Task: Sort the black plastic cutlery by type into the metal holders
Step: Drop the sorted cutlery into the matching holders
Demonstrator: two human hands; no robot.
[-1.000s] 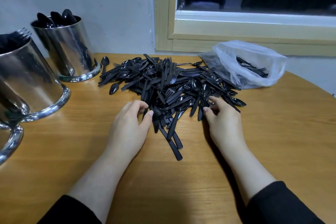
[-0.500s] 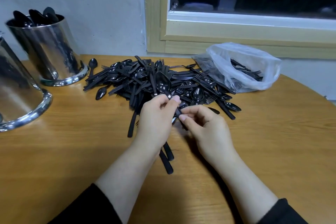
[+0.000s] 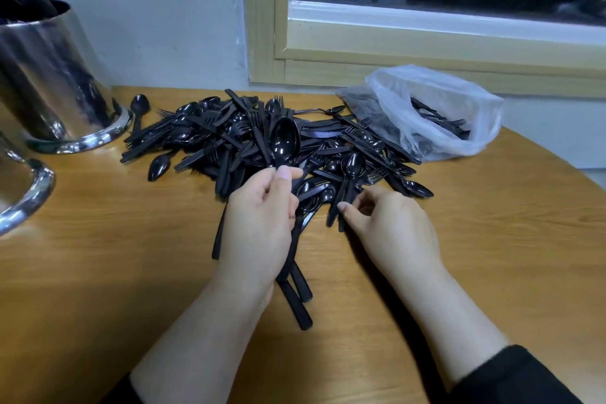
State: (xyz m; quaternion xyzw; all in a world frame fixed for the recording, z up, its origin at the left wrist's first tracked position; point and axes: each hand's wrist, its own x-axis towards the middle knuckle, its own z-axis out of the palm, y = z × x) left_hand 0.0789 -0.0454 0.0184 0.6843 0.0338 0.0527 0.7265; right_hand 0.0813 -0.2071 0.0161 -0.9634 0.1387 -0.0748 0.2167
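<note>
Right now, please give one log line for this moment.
left hand: holds spoon | right hand: reaching into cutlery pile | holder: has spoons

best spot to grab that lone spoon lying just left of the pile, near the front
Judging by its pose, take the lone spoon by the slim handle running up-right toward the pile, pinching its long edges from above; the bowl is wide, rounded and glossy, so probably slippery.

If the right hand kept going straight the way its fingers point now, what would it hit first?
Most likely the near edge of the cutlery pile: the right hand points up and left at the spoon handles just beyond its fingertips. Depth is unclear, and it may already touch them.
</note>
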